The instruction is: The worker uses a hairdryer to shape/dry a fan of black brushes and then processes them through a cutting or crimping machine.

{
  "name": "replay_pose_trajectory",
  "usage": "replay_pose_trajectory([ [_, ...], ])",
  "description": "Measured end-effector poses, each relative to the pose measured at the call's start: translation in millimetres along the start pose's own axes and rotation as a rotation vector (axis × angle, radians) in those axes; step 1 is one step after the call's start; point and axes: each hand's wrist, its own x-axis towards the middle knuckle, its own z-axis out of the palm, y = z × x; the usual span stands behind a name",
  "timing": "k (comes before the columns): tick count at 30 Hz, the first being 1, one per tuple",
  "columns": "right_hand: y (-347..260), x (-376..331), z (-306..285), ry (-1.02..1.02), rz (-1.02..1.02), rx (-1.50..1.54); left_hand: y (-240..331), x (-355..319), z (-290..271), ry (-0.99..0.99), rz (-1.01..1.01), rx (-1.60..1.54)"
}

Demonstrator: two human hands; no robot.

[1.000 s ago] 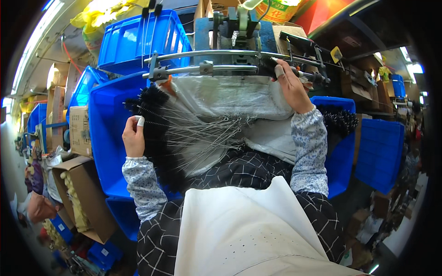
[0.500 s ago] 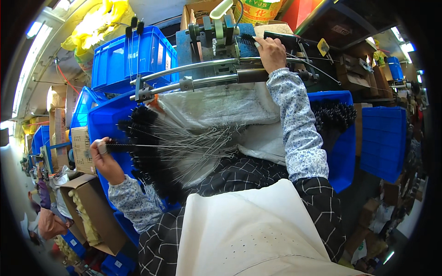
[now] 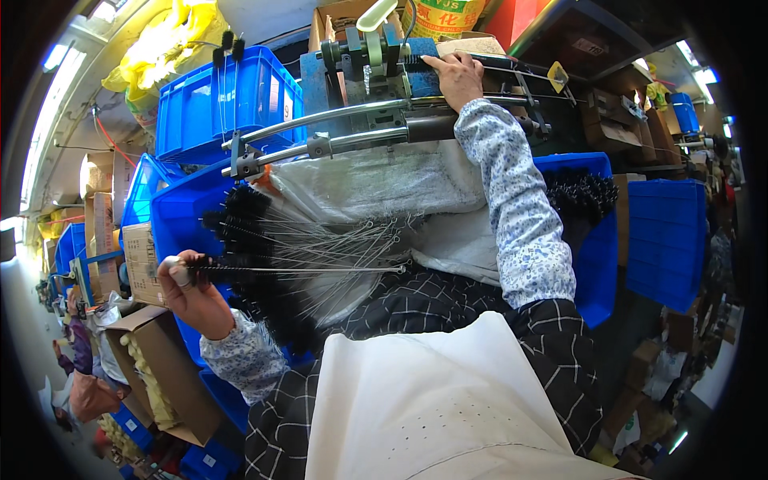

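My left hand is closed on the bristle end of a black wire brush. Its thin twisted stem runs rightward to a small loop above my lap. Underneath lies a fanned pile of similar brushes, black bristles to the left and looped wire ends to the right. At the far side, my right hand has its fingers bent around another black brush, whose bristles sit against the blue bench machine. That hand partly hides the brush.
A metal rail crosses in front of the machine. At the back left stands a blue crate with brushes upright against it. More black brushes fill a blue tub at right. An open cardboard box sits low at left.
My right hand has shifted slightly left and away from me, bringing its brush's bristles closer in to the machine. My left hand and its brush have moved a little right and nearer me.
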Motion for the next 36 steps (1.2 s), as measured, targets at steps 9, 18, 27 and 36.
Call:
replay_pose_trajectory([
  [9,10.1,-27.5,-20.0,0.084,0.146,-0.089,-3.1,-7.6,6.1,-0.1,0.044,0.036],
  [18,-7.5,-24.9,-11.5,0.075,0.205,0.219,-3.3,-8.2,20.7,-0.168,-0.027,-0.036],
  [27,-29.5,-21.2,-4.1,0.094,0.175,0.206,0.8,-7.8,5.6,-0.148,-0.041,-0.016],
  [36,-58.1,-18.7,-4.1,0.116,0.183,0.189,1.6,-7.8,1.7,-0.11,-0.033,-0.015],
])
